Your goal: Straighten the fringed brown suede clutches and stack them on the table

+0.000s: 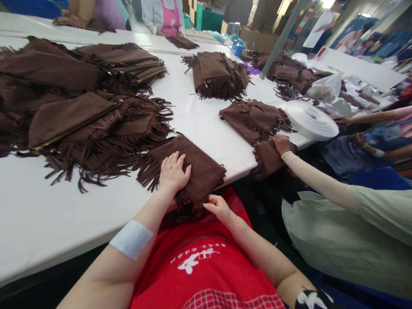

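Note:
A brown suede bag with fringe [199, 165] lies at the near edge of the white table [48, 214], partly hanging over it. My left hand [173, 171] rests flat on the bag, fingers together and stretched out. My right hand [219, 207] is below the table edge, its fingers pinching the fringe that hangs from the bag's near side. A red apron [206, 266] covers my lap under both arms.
Heaps of the same brown fringed bags [77, 107] cover the left of the table, with more [217, 73] further back. A co-worker's hand [281, 143] on the right grips another bag beside a white roll [310, 120]. A grey pole [280, 40] stands behind.

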The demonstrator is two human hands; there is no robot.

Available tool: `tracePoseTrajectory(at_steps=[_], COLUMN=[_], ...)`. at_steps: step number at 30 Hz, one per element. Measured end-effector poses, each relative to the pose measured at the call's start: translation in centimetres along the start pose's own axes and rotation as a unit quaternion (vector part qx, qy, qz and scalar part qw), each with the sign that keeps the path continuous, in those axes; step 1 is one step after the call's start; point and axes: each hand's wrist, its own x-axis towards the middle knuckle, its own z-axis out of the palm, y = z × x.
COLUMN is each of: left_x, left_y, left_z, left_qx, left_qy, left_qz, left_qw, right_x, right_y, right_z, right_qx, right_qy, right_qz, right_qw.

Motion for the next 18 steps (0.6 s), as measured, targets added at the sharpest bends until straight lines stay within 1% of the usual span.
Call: tracePoseTrajectory(at_steps=[4,8,10,13,15,18], left_x=[0.0,0.0,0.0,0.0,0.0,0.0], left_y=[-0.1,0.0,-0.1,-0.1,0.0,0.0], left_z=[0.1,0.1,0.1,0.1,0.0,-0.2], left_qx=[0.001,0.003,0.005,0.008,0.01,0.011], left_qy=[0.001,0.005,0.003,0.0,-0.003,-0.007], left_qz=[0.0,0.001,0.001,0.0,0.0,-0.002], left_qw=[1.0,1.0,1.0,1.0,1.0,1.0], right_x=[0.2,0.4,0.5,0.6,0.5,-0.2], right_y=[-0.3,-0.7,-0.9,-0.5,0.3,2.2], right_z=[0.5,0.8,1.0,1.3,1.5,1.6], right_qx=[-0.04,-0.022,-0.039,-0.105,-0.168,-0.265], right_qy=[0.053,0.048,0.052,0.065,0.064,0.035], right_qz=[0.045,0.053,0.057,0.102,0.141,0.187], right_qw=[0.997,0.997,0.996,0.987,0.974,0.945])
